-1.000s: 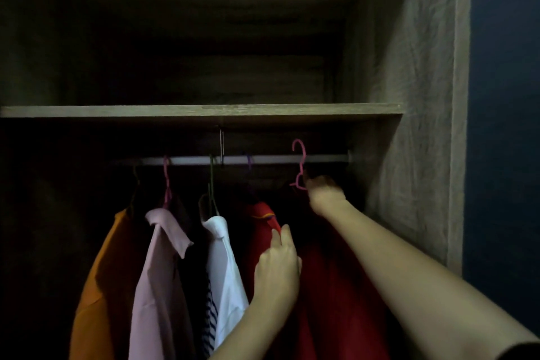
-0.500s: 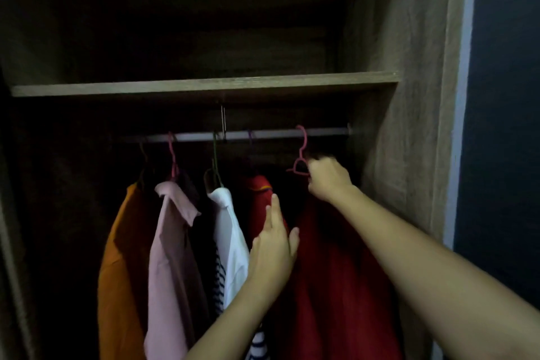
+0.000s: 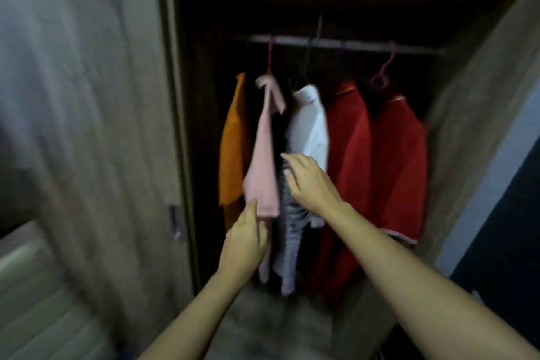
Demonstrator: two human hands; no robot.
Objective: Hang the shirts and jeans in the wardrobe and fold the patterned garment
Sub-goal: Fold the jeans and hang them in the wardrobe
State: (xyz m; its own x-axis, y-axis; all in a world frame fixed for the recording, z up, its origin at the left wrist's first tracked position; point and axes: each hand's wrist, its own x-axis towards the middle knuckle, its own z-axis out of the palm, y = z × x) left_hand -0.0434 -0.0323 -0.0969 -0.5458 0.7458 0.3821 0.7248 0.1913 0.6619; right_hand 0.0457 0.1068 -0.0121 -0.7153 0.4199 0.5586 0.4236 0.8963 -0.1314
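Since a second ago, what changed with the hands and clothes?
The right hand let go of the pink hanger and dropped to the striped garment. The left hand moved left from the red shirts and now pinches the pink shirt at its hem. Every garment stays on the rail.

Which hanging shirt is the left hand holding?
The pink shirt, second from left, between the orange garment and the white shirt; the left hand pinches its lower hem.
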